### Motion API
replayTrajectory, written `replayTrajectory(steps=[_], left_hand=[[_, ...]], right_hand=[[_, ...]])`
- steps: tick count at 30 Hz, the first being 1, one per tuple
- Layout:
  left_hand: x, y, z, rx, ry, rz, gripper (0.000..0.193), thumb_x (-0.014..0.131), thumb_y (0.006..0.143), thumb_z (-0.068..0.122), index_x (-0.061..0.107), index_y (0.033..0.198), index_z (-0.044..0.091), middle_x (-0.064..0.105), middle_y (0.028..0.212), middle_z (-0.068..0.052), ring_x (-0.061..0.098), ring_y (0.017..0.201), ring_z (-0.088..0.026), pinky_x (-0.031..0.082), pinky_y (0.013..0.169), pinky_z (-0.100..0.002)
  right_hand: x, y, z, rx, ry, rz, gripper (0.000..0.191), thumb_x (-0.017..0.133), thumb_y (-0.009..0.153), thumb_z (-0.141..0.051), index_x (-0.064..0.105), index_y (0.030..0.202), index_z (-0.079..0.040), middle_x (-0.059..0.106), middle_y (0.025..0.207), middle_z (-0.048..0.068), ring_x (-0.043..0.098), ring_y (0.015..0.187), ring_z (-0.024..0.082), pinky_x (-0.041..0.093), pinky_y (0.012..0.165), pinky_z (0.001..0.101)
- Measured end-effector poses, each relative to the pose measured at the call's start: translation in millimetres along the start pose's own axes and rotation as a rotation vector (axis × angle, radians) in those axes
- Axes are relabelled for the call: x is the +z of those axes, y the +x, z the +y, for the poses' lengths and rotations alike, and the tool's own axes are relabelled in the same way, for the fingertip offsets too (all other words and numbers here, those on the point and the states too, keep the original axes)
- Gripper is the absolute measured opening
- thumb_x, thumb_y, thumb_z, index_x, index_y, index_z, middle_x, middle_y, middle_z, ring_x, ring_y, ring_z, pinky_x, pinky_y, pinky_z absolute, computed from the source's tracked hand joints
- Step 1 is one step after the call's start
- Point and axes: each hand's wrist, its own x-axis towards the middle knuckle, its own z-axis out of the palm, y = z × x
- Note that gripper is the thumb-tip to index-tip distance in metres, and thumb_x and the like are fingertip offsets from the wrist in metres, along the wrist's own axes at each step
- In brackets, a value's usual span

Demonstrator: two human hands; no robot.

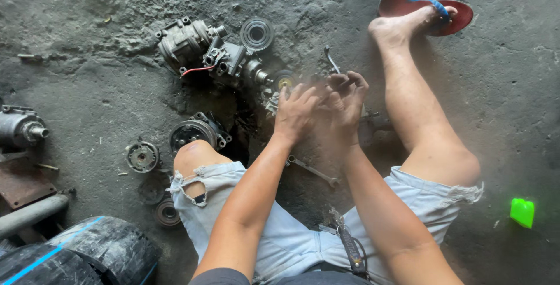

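Both hands, left hand (296,112) and right hand (345,99), are closed over a small metal part (273,102), largely hidden beneath them. Counted nearby: three compressors (185,43), one spanner (312,170), one green bottle (522,212).

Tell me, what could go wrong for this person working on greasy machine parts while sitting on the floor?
The left hand and right hand are bare and close together over a small metal part; a slip could pinch or cut fingers. The wrench lies on the floor between the legs, easy to press a leg onto. Pulleys and compressor bodies are scattered around, so small pieces might get lost in the dirt.
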Motion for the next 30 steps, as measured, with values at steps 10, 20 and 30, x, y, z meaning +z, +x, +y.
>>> replayTrajectory(steps=[10, 20, 30], left_hand=[[-16.7, 3.0, -41.9, 0.097, -0.375, -0.090, 0.078, 0.087, 0.064, 0.025, 0.057, 0.133, 0.007, 0.055, 0.139, -0.017, 0.052, 0.130, -0.039, 0.045, 0.110, -0.046], [-21.3, 3.4, -35.9, 0.046, -0.408, -0.106, 0.079, 0.090, 0.065, 0.025, 0.056, 0.135, 0.013, 0.057, 0.134, -0.013, 0.053, 0.127, -0.037, 0.047, 0.109, -0.043], [-19.1, 4.1, -34.8, 0.010, -0.370, -0.166, 0.090, 0.093, 0.060, 0.027, 0.053, 0.139, 0.012, 0.054, 0.138, -0.013, 0.048, 0.132, -0.036, 0.043, 0.113, -0.044]], right_hand=[[19.2, 2.4, 0.4, 0.045, -0.096, 0.123, 0.045, 0.047, 0.097, 0.003, 0.039, 0.139, -0.011, 0.053, 0.122, 0.009, 0.056, 0.115, 0.018, 0.046, 0.108, 0.0360], [29.6, 23.4, -19.6, 0.193, -0.041, 0.018, 0.077, 0.050, 0.086, -0.003, 0.025, 0.159, -0.010, 0.052, 0.129, 0.009, 0.053, 0.121, 0.020, 0.044, 0.112, 0.0352], [21.4, 18.1, -23.8, 0.223, 0.141, 0.150, 0.065, 0.044, 0.089, -0.002, 0.029, 0.152, -0.012, 0.050, 0.115, 0.008, 0.053, 0.106, 0.017, 0.052, 0.097, 0.0342]])
